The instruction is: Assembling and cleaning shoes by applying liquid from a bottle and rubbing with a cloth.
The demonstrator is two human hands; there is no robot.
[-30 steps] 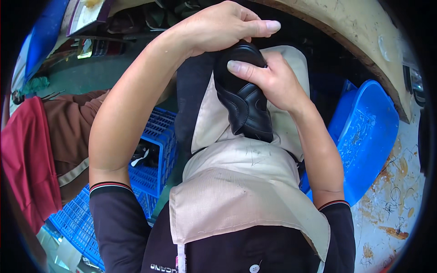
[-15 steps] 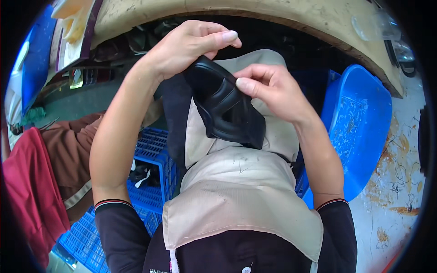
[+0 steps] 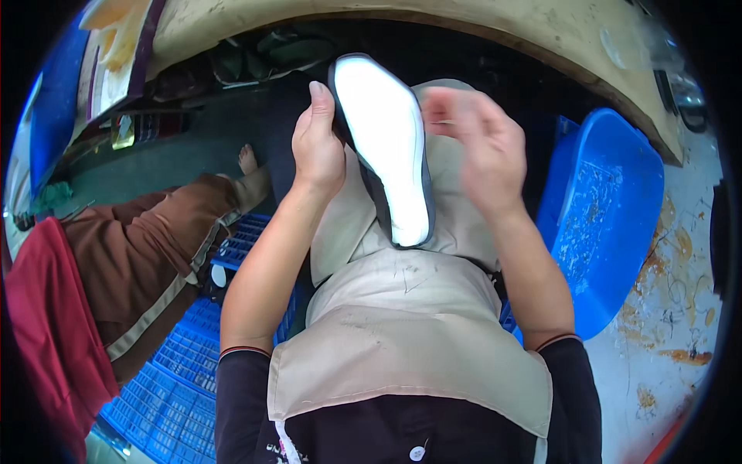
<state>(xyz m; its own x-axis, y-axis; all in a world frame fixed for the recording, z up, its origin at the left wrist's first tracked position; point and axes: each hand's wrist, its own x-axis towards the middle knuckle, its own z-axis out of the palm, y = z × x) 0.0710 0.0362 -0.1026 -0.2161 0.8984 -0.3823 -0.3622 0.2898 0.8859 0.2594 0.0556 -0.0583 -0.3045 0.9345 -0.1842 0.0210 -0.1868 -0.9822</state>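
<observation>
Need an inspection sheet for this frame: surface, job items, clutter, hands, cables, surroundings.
Surface: beige apron over the lap; no table seen.
Job's things: dark shoe, white sole facing the camera, raised above the apron.
Clutter: blue plastic crates lower left; blue tub at right.
Hands: left hand grips the shoe's edge; right hand is blurred beside it, contact unclear.
Cables: nothing seen.
Surroundings: another person's brown trouser leg and bare foot at left; stained floor at right.
</observation>
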